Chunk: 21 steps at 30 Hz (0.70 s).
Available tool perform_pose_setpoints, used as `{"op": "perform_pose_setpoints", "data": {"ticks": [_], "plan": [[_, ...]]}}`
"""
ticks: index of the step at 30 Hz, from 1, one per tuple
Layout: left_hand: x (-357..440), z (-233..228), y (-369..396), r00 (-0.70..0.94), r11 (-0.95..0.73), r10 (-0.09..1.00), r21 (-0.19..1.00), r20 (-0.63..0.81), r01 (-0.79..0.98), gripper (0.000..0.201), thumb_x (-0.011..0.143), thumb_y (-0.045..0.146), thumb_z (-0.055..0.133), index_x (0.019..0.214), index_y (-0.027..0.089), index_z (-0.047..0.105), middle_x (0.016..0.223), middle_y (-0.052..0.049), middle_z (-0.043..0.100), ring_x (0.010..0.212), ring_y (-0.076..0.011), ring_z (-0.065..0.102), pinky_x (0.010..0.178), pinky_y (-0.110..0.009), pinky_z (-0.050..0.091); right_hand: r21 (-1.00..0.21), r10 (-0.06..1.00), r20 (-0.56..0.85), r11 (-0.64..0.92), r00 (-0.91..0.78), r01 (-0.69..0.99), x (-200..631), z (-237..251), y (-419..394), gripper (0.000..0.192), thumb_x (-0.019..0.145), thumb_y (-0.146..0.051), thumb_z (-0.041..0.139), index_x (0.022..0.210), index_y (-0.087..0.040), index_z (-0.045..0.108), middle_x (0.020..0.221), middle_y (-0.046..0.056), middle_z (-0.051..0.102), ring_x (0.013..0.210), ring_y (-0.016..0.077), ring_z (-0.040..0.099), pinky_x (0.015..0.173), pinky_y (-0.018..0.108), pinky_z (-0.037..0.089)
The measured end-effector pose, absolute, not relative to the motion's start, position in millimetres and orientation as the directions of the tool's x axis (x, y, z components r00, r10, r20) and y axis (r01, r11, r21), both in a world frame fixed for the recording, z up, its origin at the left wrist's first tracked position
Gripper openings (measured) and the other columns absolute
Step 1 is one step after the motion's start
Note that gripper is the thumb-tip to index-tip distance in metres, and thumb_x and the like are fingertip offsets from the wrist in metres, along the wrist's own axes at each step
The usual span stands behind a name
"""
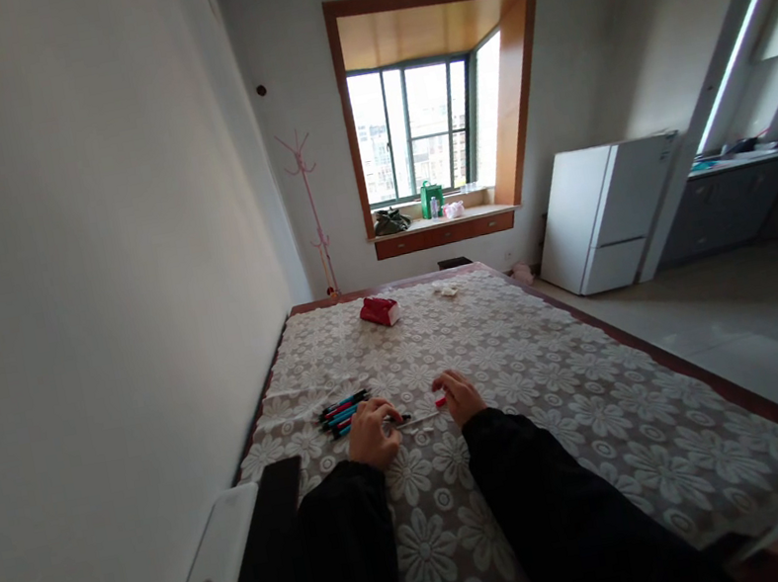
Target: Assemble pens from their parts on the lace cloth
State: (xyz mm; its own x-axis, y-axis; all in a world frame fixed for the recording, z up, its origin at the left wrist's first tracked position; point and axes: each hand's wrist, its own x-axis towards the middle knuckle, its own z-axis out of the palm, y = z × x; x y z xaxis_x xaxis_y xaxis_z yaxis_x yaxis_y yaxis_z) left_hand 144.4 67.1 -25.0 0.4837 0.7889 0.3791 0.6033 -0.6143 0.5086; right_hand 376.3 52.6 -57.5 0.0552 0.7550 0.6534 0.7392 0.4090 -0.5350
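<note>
Several dark pens or markers with blue and red parts (339, 412) lie side by side on the flower-patterned tablecloth. My left hand (375, 436) rests over their right end, fingers curled. A dark pen tip (404, 418) sticks out past those fingers, and the rest of that pen is hidden by the hand. To the right, my right hand (462, 396) is bent inward with a small red piece (441, 401) at its fingertips; its kind is too small to make out. A thin whitish strip shows on the cloth between both hands.
A red tissue pack (379, 311) and a small white item (445, 291) lie farther up the table. At the left edge are a white power bank (217, 557) with a cable and a black flat object (275, 497). The wall runs close along the left side.
</note>
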Motion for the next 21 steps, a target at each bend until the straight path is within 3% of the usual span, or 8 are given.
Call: {"op": "perform_pose_setpoints", "data": {"ticks": [6, 13, 17, 21], "plan": [[145, -26, 67, 0.456, -0.596, 0.803, 0.49, 0.384, 0.636, 0.022, 0.062, 0.008, 0.057, 0.077, 0.022, 0.067, 0.1, -0.004, 0.06, 0.101, -0.0225, 0.049, 0.092, -0.036, 0.037, -0.493, 0.832, 0.555, 0.345, -0.017, 0.799, 377, -67, 55, 0.047, 0.055, 0.002, 0.042, 0.084, -0.024, 0.068, 0.103, 0.004, 0.06, 0.104, 0.0225, 0.049, 0.095, 0.04, 0.039], [144, -30, 69, 0.464, -0.612, 0.791, 0.476, 0.4, 0.632, 0.016, 0.064, 0.013, 0.062, 0.076, 0.022, 0.068, 0.098, -0.004, 0.059, 0.099, -0.0217, 0.049, 0.09, -0.036, 0.038, -0.644, 0.789, 0.612, 0.459, 0.052, 0.612, 380, -64, 58, 0.051, 0.049, 0.002, 0.035, 0.085, -0.02, 0.064, 0.114, 0.006, 0.056, 0.106, 0.0202, 0.053, 0.092, 0.037, 0.046], [145, -28, 68, 0.497, -0.649, 0.761, 0.473, 0.418, 0.596, 0.016, 0.066, 0.013, 0.063, 0.077, 0.023, 0.069, 0.098, -0.004, 0.061, 0.099, -0.0215, 0.05, 0.09, -0.035, 0.039, -0.643, 0.712, 0.686, 0.499, 0.149, 0.581, 383, -54, 54, 0.046, 0.045, -0.001, 0.035, 0.078, -0.019, 0.062, 0.103, 0.007, 0.06, 0.103, 0.0206, 0.054, 0.095, 0.038, 0.042], [146, -26, 65, 0.554, -0.693, 0.72, 0.466, 0.417, 0.55, 0.011, 0.07, 0.027, 0.067, 0.08, 0.025, 0.072, 0.101, -0.004, 0.062, 0.101, -0.0227, 0.051, 0.092, -0.037, 0.04, -0.631, 0.718, 0.68, 0.468, 0.149, 0.619, 383, -55, 51, 0.029, 0.047, -0.004, 0.036, 0.06, -0.019, 0.057, 0.071, 0.003, 0.058, 0.072, 0.0163, 0.056, 0.071, 0.028, 0.046]]}}
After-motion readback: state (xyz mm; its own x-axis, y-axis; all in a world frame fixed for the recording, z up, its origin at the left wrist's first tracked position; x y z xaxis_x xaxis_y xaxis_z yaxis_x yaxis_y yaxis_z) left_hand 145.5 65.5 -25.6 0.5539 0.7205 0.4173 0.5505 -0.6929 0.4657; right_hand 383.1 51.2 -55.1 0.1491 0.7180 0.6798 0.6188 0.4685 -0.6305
